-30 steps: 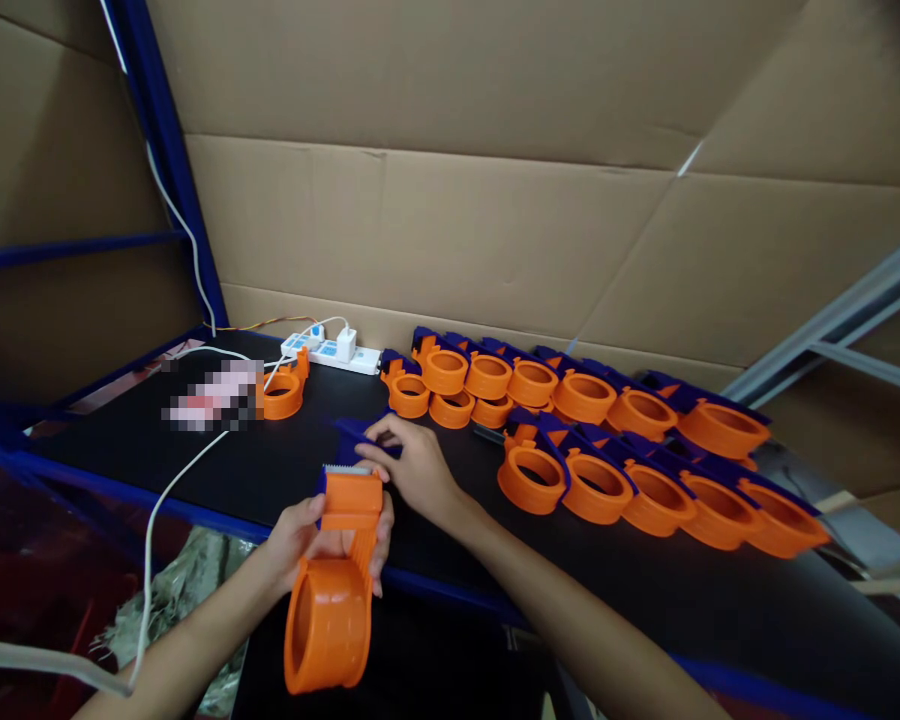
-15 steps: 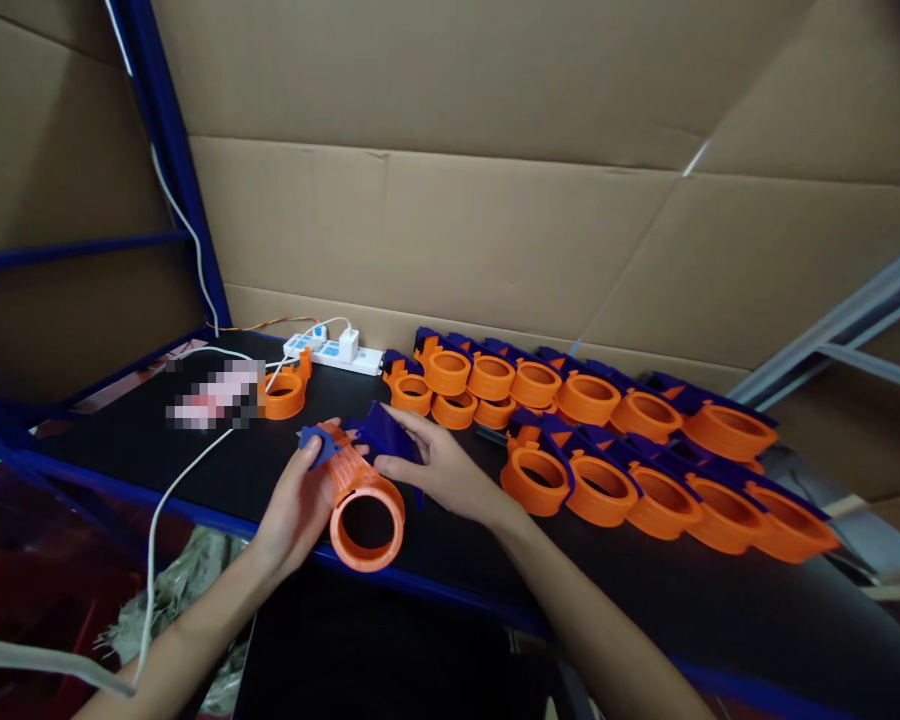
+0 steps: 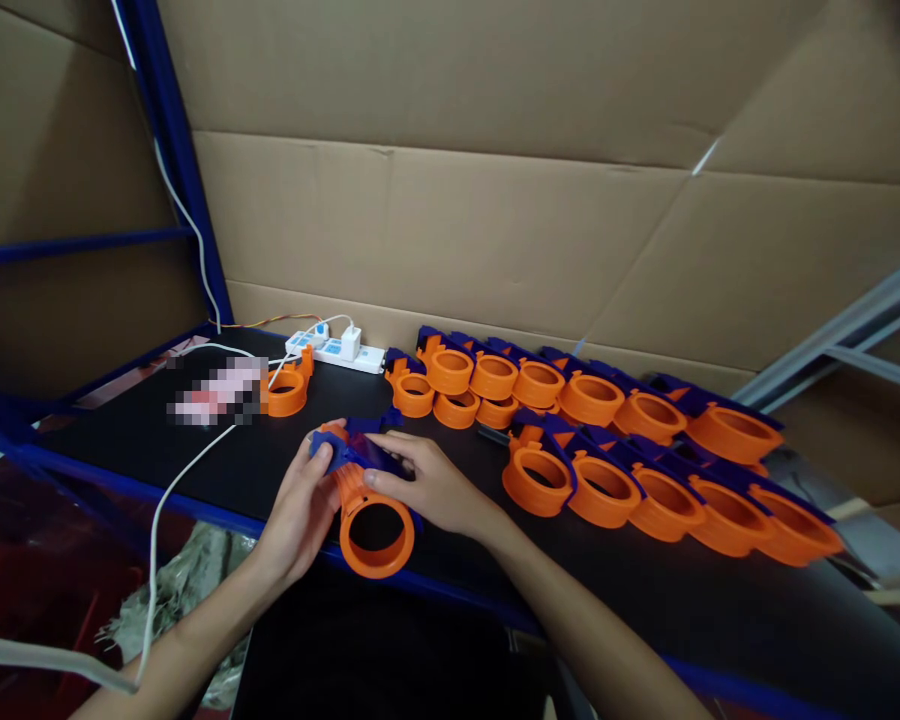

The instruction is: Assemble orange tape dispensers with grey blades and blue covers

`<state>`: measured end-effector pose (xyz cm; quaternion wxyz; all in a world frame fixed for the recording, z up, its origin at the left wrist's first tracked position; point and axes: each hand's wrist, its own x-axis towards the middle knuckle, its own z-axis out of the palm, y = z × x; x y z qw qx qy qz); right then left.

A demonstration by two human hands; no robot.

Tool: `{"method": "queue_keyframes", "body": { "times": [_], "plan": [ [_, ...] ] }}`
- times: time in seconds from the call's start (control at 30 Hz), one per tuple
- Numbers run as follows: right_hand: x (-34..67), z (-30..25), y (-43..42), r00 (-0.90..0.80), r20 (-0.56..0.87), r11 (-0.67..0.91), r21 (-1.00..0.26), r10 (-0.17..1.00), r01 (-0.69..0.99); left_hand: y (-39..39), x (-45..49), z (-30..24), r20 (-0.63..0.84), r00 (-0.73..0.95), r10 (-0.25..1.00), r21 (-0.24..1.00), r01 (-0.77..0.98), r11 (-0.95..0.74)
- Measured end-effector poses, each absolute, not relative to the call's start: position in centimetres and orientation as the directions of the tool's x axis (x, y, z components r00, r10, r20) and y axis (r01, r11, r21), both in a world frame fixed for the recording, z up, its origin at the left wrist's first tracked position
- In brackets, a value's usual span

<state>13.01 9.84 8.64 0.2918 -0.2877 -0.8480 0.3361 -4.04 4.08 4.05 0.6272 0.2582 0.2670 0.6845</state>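
I hold an orange tape dispenser body over the front edge of the black table, its round ring facing me. My left hand grips its left side, thumb on a small blue piece. My right hand presses a dark blue cover onto the top of the dispenser, fingers curled over it.
Two rows of finished orange and blue dispensers fill the table's right half. A lone orange ring and a white power strip sit at the back left. A white cable hangs over the front edge. Cardboard walls stand behind.
The dispenser was turned from hanging ring-down to ring toward me and brought onto the table edge. My right hand picked up the blue cover and laid it on the dispenser's top.
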Motion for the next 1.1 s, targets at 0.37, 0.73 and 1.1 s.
{"method": "queue_keyframes", "body": {
  "times": [0.37,0.73,1.1],
  "plan": [
    [13.1,9.0,9.4,-0.684,0.313,0.627,-0.731,0.658,0.269,3.6,-3.7,4.0,0.012,-0.108,0.994,0.644,-0.760,-0.090],
    [13.2,8.4,9.3,-0.667,0.307,0.623,-0.722,0.679,0.301,2.9,-3.4,4.7,0.013,-0.151,0.988,0.720,-0.684,-0.114],
    [12.2,7.6,9.0,-0.563,0.362,0.375,-0.922,0.743,-0.098,0.4,-3.4,6.2,0.264,-0.269,0.926,0.890,-0.302,-0.342]
  ]
}}
